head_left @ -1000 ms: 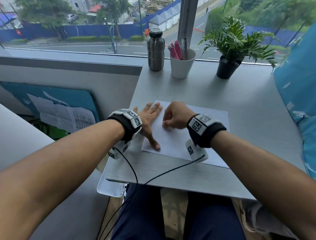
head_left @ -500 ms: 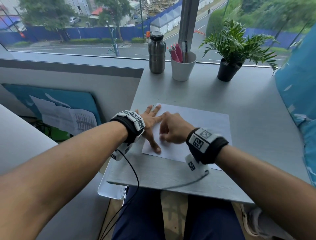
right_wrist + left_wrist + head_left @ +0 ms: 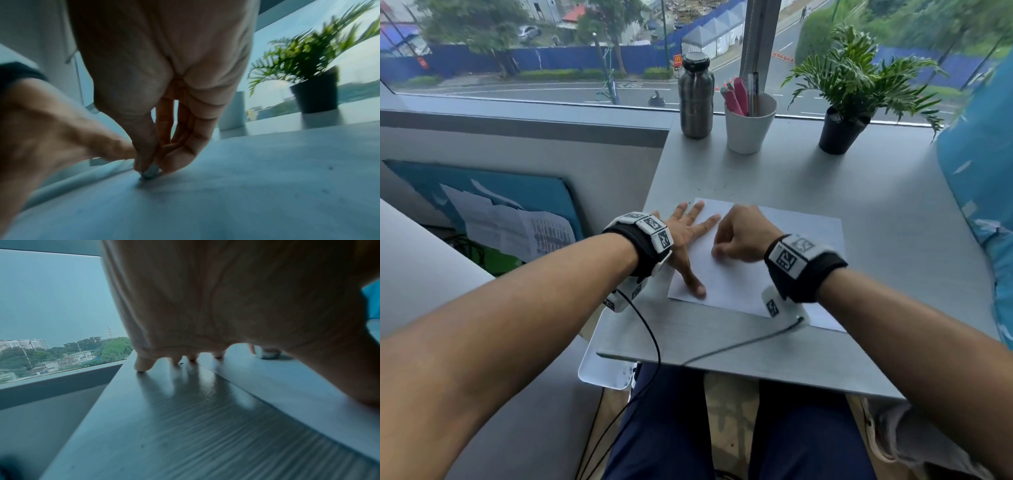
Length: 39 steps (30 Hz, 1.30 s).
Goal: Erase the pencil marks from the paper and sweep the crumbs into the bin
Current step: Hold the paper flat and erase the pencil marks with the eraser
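Head view: I'm working at the grey surface [image 3: 825,178], where the paper [image 3: 791,226] is lying near the front edge so both arms reach it. I'm spreading my left hand [image 3: 685,236] flat, fingers apart, pinning its left edge against sliding. My right hand [image 3: 739,236] is pinching the small eraser [image 3: 151,169], fingers clamped, tip rubbing the sheet.
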Motion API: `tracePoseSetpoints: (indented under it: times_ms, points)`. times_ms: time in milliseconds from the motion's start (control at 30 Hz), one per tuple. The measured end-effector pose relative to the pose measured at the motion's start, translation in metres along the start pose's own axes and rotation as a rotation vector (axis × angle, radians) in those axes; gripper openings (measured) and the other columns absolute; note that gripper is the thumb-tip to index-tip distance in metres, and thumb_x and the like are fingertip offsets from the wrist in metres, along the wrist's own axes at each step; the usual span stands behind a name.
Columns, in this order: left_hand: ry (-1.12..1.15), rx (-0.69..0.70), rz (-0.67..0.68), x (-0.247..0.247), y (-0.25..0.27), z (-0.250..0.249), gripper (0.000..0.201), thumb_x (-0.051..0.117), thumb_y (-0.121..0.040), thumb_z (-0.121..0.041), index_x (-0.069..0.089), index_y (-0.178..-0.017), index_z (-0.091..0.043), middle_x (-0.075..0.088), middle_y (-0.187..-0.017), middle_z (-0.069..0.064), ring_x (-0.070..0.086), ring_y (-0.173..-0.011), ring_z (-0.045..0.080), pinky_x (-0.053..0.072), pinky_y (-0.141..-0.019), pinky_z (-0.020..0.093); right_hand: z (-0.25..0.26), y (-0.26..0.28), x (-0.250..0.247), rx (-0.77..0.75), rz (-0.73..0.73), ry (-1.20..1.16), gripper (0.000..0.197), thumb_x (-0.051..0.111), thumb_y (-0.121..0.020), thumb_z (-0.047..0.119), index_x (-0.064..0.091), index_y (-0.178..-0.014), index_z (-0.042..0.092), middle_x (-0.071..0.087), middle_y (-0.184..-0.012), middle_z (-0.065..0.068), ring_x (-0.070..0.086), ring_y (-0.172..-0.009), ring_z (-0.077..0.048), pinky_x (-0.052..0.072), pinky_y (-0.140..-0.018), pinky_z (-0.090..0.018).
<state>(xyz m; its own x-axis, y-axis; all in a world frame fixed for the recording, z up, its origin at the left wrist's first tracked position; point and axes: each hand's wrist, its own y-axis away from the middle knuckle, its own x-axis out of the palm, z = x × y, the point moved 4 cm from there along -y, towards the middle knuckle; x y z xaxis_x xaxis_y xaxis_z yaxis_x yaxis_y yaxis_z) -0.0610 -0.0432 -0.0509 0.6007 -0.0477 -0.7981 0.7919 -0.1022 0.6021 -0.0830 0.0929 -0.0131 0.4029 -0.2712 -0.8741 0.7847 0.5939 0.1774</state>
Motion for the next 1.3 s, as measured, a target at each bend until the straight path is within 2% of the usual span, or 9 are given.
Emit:
tracePoseSetpoints:
  times_ms: [100, 233, 400, 533, 667, 833, 1000, 1133, 1300]
  points:
    - [0.001, -0.010, 0.001, -0.003, 0.003, -0.003, 0.158, 0.075, -0.030, -0.084, -0.029, -0.143, -0.046, -0.039, -0.153, -0.005, -0.030, -0.143, 0.026, -0.005, -0.112, 0.067, -0.001, 0.002, 0.000, 0.023, -0.066, -0.010, 0.007, 0.076, -0.072, 0.015, 0.079, -0.078, 0.014, 0.073, -0.073, -0.001, 0.065, -0.068, -0.013, 0.056, -0.070, -0.025]
    - [-0.030, -0.015, -0.013, 0.001, 0.000, -0.002, 0.160, 0.071, -0.025, -0.089, -0.030, -0.142, -0.047, -0.039, -0.152, -0.004, -0.029, -0.143, 0.027, -0.007, -0.111, 0.067, 0.020, 0.027, 0.021, -0.107, 0.087, 0.028, 0.005, 0.076, -0.074, 0.017, 0.079, -0.078, 0.015, 0.065, -0.067, 0.008, 0.052, -0.062, -0.002, 0.043, -0.069, -0.018]
    - [-0.044, -0.015, -0.015, -0.001, 0.001, -0.004, 0.158, 0.073, -0.031, -0.086, -0.029, -0.143, -0.044, -0.036, -0.154, -0.002, -0.026, -0.145, 0.027, -0.007, -0.112, 0.065, -0.003, 0.003, -0.002, 0.019, -0.082, -0.023, 0.008, 0.077, -0.070, 0.017, 0.080, -0.077, 0.014, 0.073, -0.072, -0.001, 0.065, -0.068, -0.012, 0.056, -0.071, -0.025]
    - [-0.045, -0.008, -0.022, 0.000, 0.001, -0.002, 0.160, 0.068, -0.025, -0.090, -0.030, -0.143, -0.044, -0.038, -0.153, -0.001, -0.028, -0.144, 0.027, -0.008, -0.112, 0.066, 0.019, 0.022, 0.017, -0.132, 0.099, 0.048, 0.007, 0.078, -0.074, 0.018, 0.079, -0.081, 0.015, 0.068, -0.073, 0.005, 0.057, -0.068, -0.004, 0.050, -0.072, -0.020]
    - [-0.044, -0.006, -0.023, 0.000, 0.000, -0.002, 0.157, 0.072, -0.031, -0.087, -0.029, -0.143, -0.044, -0.037, -0.154, -0.002, -0.028, -0.144, 0.027, -0.009, -0.112, 0.065, -0.006, 0.001, -0.011, 0.027, -0.044, 0.007, 0.010, 0.076, -0.073, 0.016, 0.080, -0.082, 0.014, 0.074, -0.074, -0.001, 0.061, -0.063, -0.010, 0.058, -0.075, -0.028]
    - [-0.058, -0.007, -0.029, 0.001, 0.000, -0.003, 0.158, 0.070, -0.029, -0.089, -0.030, -0.143, -0.044, -0.038, -0.153, -0.002, -0.028, -0.144, 0.027, -0.010, -0.112, 0.065, 0.019, 0.026, 0.015, -0.138, 0.101, 0.061, 0.007, 0.075, -0.076, 0.019, 0.079, -0.082, 0.015, 0.066, -0.070, 0.008, 0.061, -0.070, -0.008, 0.048, -0.065, -0.014]
    - [-0.049, -0.001, -0.029, 0.001, 0.002, -0.004, 0.157, 0.073, -0.032, -0.086, -0.029, -0.144, -0.044, -0.036, -0.155, -0.002, -0.027, -0.144, 0.027, -0.010, -0.112, 0.064, -0.007, 0.000, -0.006, 0.020, -0.044, 0.012, 0.008, 0.075, -0.073, 0.017, 0.080, -0.079, 0.015, 0.069, -0.065, 0.004, 0.065, -0.068, -0.012, 0.056, -0.076, -0.024]
    - [-0.062, -0.010, -0.042, 0.005, -0.001, 0.000, 0.158, 0.072, -0.030, -0.087, -0.030, -0.142, -0.044, -0.037, -0.154, -0.002, -0.028, -0.144, 0.026, -0.011, -0.111, 0.064, 0.007, 0.021, 0.015, -0.079, 0.073, 0.007, 0.006, 0.073, -0.074, 0.017, 0.078, -0.077, 0.013, 0.063, -0.062, 0.010, 0.061, -0.060, -0.008, 0.046, -0.065, -0.010]
    - [-0.067, 0.013, -0.062, 0.003, -0.004, -0.001, 0.155, 0.071, -0.032, -0.087, -0.029, -0.143, -0.045, -0.036, -0.155, -0.002, -0.027, -0.144, 0.026, -0.012, -0.112, 0.063, -0.033, 0.015, -0.015, 0.098, -0.005, -0.067, 0.008, 0.073, -0.079, 0.018, 0.075, -0.079, 0.011, 0.072, -0.074, -0.003, 0.061, -0.059, -0.009, 0.049, -0.061, -0.021]
